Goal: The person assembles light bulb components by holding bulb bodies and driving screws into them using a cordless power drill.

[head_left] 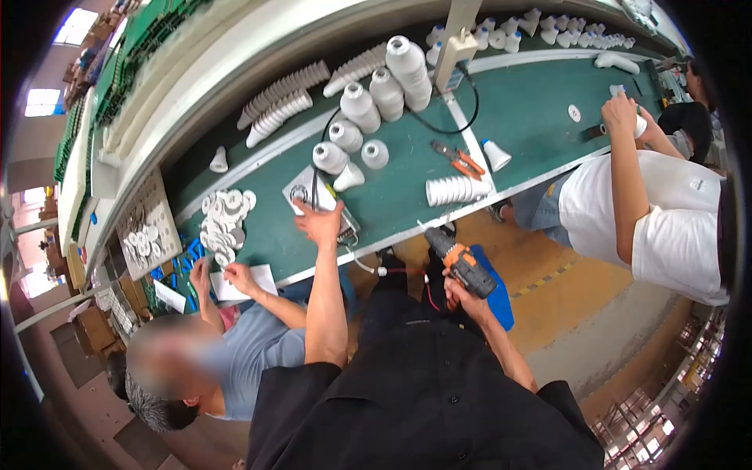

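My right hand [462, 298] is wrapped round the grip of an orange and black cordless drill [464, 265], its chuck angled toward the bench edge. My left hand [319, 225] is spread out over the bench, beside a metal box [347, 227] with wires; whether the fingers press on it I cannot tell. Just beyond the fingers lies a pale square plate [300, 188]. White cone-shaped housings [360, 108] stand in stacks behind it. A red and white wire lead [383, 271] hangs off the bench edge near my body.
Orange-handled pliers [458, 160], a row of nested white cups [457, 190] and a blue-ended white cone [495, 155] lie right of centre. White discs [225, 219] are heaped at left, near a co-worker in blue [262, 348]. Another person in white [603, 196] works at right.
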A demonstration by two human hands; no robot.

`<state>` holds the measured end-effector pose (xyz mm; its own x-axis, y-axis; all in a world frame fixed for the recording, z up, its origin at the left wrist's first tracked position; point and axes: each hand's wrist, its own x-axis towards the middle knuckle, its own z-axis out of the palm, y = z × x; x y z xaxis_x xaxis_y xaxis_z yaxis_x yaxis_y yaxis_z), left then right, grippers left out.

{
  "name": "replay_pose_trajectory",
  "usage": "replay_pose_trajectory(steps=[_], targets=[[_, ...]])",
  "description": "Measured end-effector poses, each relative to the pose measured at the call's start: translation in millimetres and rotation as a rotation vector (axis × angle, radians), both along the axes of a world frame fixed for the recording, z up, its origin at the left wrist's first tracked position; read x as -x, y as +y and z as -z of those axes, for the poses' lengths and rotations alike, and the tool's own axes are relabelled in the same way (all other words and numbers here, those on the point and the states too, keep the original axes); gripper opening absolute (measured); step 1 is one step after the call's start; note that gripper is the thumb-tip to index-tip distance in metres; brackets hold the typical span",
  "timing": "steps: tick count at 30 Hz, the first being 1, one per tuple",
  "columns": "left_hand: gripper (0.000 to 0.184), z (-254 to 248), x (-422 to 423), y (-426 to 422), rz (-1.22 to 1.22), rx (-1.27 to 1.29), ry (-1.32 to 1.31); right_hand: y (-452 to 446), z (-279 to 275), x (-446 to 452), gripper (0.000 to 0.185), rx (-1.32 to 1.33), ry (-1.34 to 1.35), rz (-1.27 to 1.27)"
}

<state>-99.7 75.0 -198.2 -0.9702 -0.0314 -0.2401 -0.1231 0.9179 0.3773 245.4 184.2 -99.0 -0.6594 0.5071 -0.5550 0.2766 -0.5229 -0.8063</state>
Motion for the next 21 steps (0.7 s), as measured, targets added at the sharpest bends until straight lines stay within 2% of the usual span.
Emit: replay_pose_trajectory(steps=[4,5,7,8,11,15,16,17,21], targets=[[0.127,-16.3,-0.4,0.0,-0.046,-0.033,-0.016,13.0,-2.9,-9.4,0.021,0.037,0.064,-0.034],[0.126,-10.0,1.8,-4.5,-0.035,-0.04,0.038,16.9,0.2,-12.0,0.021,0.023,0.057,-0.039],[0.125,-26.4,1.6,-6.8,-0.041,-0.073,0.059,18.4,-3.1,-14.6,0.022,0.008,0.031,-0.048],[0.125,-34.0,0.0,-10.8,-0.049,-0.083,0.061,18.7,12.1,-19.8,0.021,-0.061,0.072,-0.072],[0.123,-52.2,1.3,-12.8,-0.054,-0.145,0.093,22.0,8.7,-21.0,0.017,0.023,0.045,-0.002],[0.121,-87.3,3.4,-12.5,0.001,-0.259,0.195,29.3,-1.9,-21.8,0.018,0.083,0.094,-0.03],[0.121,-99.5,5.1,-8.7,0.018,-0.265,0.21,29.0,0.2,-19.7,0.02,-0.022,0.107,-0.036],[0.121,-112.3,5.1,-5.8,0.033,-0.268,0.221,32.2,-0.4,-22.7,0.022,-0.006,0.07,-0.108],[0.118,-154.0,6.1,12.8,0.078,-0.306,0.193,33.5,1.4,-24.3,0.021,0.025,0.105,-0.079]])
